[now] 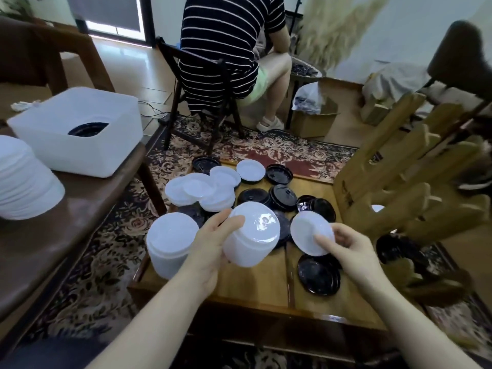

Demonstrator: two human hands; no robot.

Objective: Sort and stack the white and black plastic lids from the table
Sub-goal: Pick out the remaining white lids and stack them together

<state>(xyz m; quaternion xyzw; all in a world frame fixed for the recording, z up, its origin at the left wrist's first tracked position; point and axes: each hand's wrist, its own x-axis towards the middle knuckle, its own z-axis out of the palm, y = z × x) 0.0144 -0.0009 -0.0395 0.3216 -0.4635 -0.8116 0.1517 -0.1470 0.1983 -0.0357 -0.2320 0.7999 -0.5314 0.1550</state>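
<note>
Low on the rug sits our wooden table [255, 278]. Above it, our left hand [213, 246] curls its fingers round a white stack [250, 235]. Our right hand [346, 246] pinches one white lid [308, 230] just beside the stack. Black lids [282, 195] lie behind the stack.

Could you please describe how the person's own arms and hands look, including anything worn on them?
Both forearms are bare as far as the picture shows; no sleeves reach into view. The left hand and the right hand wear no gloves, and no rings, watch or bracelets can be seen. The fingernails look short and unpainted.
</note>
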